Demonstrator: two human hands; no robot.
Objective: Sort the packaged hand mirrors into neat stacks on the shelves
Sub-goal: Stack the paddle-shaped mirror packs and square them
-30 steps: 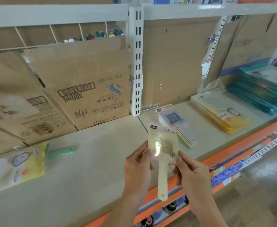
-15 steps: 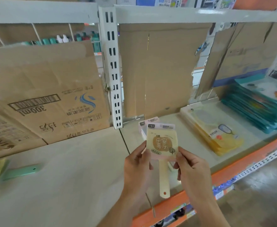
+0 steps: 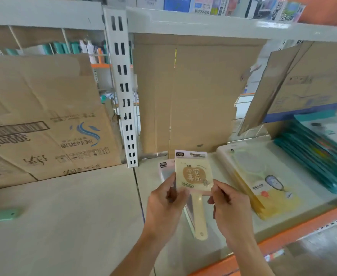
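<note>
The left hand (image 3: 163,206) and right hand (image 3: 229,208) pinch the cream packaged hand mirror (image 3: 192,172) at its sides; it should best go flat, edges matched, on the pink-edged stack (image 3: 164,168) just behind it.

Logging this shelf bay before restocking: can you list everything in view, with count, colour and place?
cream packaged hand mirror: one, cream, held upright over the shelf front
pink stack of packaged mirrors: one stack, pink, shelf behind it
yellow stack of packaged mirrors: one stack, yellow, shelf right
teal stack of flat packages: one stack, teal, far right
mint-green handle: one, green, shelf far left
brown cardboard sheets: several, brown, lining the back
white slotted metal upright: one, white, centre back
beige shelf boards: two, beige, below everything
printed cardboard boxes: several, mixed colours, top shelf
left hand: one, pinching the mirror's left edge
right hand: one, pinching its lower right corner
</note>
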